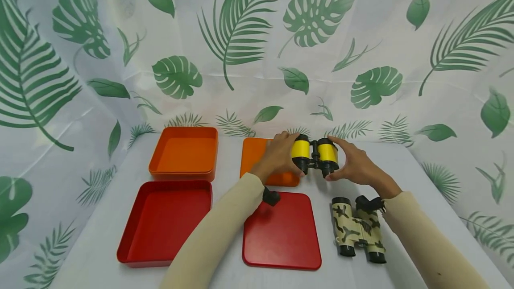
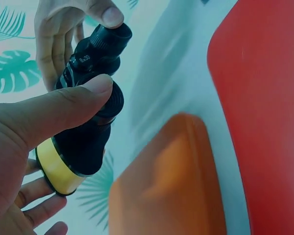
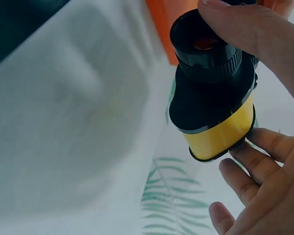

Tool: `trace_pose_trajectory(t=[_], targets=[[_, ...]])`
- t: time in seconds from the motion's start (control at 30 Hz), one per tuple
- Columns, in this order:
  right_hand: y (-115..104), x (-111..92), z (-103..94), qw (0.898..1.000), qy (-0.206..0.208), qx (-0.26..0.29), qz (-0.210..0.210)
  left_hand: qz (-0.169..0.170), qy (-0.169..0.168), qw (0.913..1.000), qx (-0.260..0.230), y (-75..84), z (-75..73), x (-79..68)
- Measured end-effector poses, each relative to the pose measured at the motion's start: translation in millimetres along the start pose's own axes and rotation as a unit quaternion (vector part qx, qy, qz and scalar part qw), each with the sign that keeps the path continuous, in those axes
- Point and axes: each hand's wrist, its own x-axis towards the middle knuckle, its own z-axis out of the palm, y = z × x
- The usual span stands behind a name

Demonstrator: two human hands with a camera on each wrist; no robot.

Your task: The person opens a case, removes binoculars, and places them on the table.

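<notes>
Yellow and black binoculars (image 1: 315, 153) are held between both hands above the back part of the table. My left hand (image 1: 279, 155) grips the left barrel, its thumb (image 2: 88, 95) on the black eyepiece end and fingers at the yellow front end. On the other barrel, my right hand (image 1: 355, 163) has its thumb by the eyepiece (image 3: 206, 44) and its fingertips under the yellow rim. Camouflage binoculars (image 1: 358, 229) lie on the table below my right wrist. Behind the left hand is a flat orange lid (image 1: 250, 157).
A red lid (image 1: 281, 235) lies in front of the orange one. To the left, an orange box (image 1: 184, 150) stands behind an open red box (image 1: 164, 222). A leaf-patterned cloth (image 1: 249, 26) hangs behind the white table (image 1: 321, 275).
</notes>
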Motion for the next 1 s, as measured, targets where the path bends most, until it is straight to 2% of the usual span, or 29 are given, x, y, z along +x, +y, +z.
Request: trace_pose_trajectory(t=[0.17,0.37,0.7,1.0], targets=[[9.6,-3.2,-2.9,1.000,-0.008,-0.009,0.015,-0.001,0.003,1.0000,0.008,7.9,9.8,5.4],[19.6,-7.1,-4.9,1.000,-0.016,-0.007,0.022,-0.004,-0.004,1.0000,0.001,16.4,19.1,9.2],[38.2,-10.1,-8.4,0.998,-0.044,0.000,0.040,-0.004,-0.019,0.9997,0.018,30.8,36.7,15.3],[51.7,-15.3,-8.7,0.996,-0.068,-0.001,0.053,-0.009,-0.010,0.9997,0.019,39.4,55.9,16.8]])
